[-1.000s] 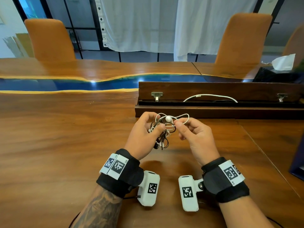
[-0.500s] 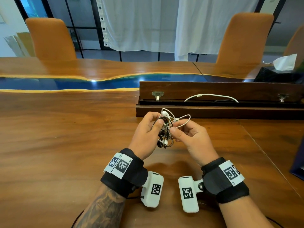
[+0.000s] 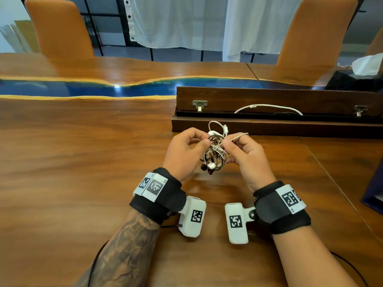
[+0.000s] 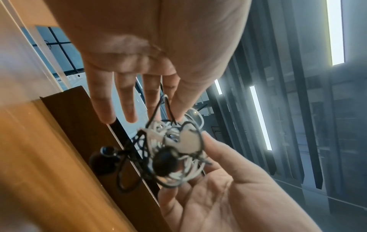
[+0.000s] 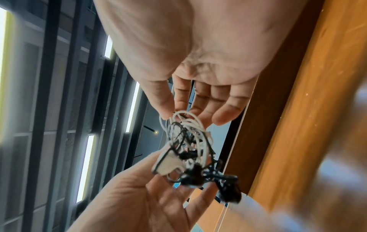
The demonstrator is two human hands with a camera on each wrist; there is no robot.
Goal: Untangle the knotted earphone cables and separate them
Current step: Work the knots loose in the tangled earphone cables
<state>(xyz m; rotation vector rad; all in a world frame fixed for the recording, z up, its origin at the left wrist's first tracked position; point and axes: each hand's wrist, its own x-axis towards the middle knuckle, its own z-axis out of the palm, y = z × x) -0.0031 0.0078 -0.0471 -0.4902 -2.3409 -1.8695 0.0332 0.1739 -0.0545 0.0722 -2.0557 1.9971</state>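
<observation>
Earphone cables (image 3: 215, 151), black and white knotted in one clump, hang above the table (image 3: 83, 162) between my hands: left hand (image 3: 184, 154) pinches a black loop to anchor it, right hand (image 3: 245, 156) pinches a white strand to draw it free.

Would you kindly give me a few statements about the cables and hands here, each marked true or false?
1. Both hands hold the cable tangle above the table. True.
2. The tangle holds only white cables. False: dark cables are wound in too.
3. The left hand lies flat on the table. False: it pinches the tangle.
4. The right hand pinches a white strand. True.
5. A white cable lies in the open wooden box. True.
</observation>
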